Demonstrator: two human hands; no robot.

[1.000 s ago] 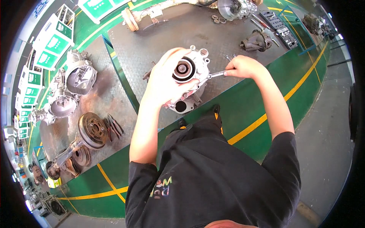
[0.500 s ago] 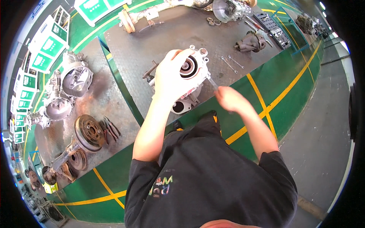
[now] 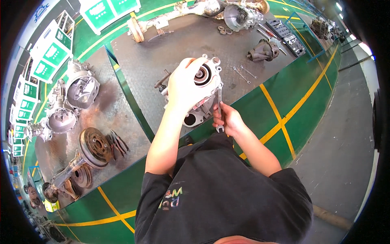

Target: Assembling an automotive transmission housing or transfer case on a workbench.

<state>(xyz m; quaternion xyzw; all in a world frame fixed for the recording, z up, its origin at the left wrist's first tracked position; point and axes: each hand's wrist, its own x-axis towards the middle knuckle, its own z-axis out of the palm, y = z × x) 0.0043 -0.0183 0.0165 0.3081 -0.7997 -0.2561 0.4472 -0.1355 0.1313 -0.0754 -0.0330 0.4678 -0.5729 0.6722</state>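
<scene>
A metal gearbox housing (image 3: 212, 81) with a round dark bearing bore stands on the near edge of the metal table. My left hand (image 3: 186, 83) grips it from the left, fingers over its upper side and partly hidden. In my right hand (image 3: 230, 118) is a combination wrench (image 3: 219, 106), held along its shaft. Its open-jaw end points toward me, and its far end meets a bolt at the housing's right edge. Below the bore, a flange with a dark round hole (image 3: 189, 119) shows.
On the metal table (image 3: 174, 44) lie two more wrenches (image 3: 241, 75), a differential (image 3: 263, 51), bearing rings (image 3: 224, 30), a bell housing (image 3: 239, 18), a long axle (image 3: 183, 11) and a socket set (image 3: 286, 36). The left table bears gearbox casings (image 3: 81, 89) and a brake drum (image 3: 95, 146).
My right hand has swung in toward my body, turning the wrench from slanting out to the right to pointing almost straight at me. My left hand keeps its grip on the housing.
</scene>
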